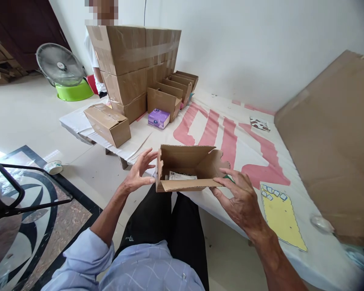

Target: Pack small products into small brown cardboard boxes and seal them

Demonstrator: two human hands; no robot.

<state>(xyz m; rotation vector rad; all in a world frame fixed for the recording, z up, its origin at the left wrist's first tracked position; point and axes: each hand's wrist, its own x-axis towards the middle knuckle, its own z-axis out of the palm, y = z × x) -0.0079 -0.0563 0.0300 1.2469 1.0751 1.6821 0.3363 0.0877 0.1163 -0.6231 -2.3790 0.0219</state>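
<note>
An open cardboard box [188,161] is at the table's near edge, in front of my lap. Inside it lies a white printed packet or paper [182,176], partly hidden by the front wall. My left hand [141,171] is at the box's left end, fingers spread, the tips at or just beside the cardboard; contact is hard to tell. With my right hand [238,194] I grip the front flap near the right corner, thumb below and fingers above. A small green patch [229,178] shows by the right fingers; its kind is unclear.
Taped cartons [127,52] are stacked at the back left, with several open boxes [164,97] beside them. A purple tissue pack [159,118], a closed carton [107,123] and a yellow cutout sheet [280,214] lie on the table. A large cardboard panel [330,149] stands right. Behind the stack is a person [92,52].
</note>
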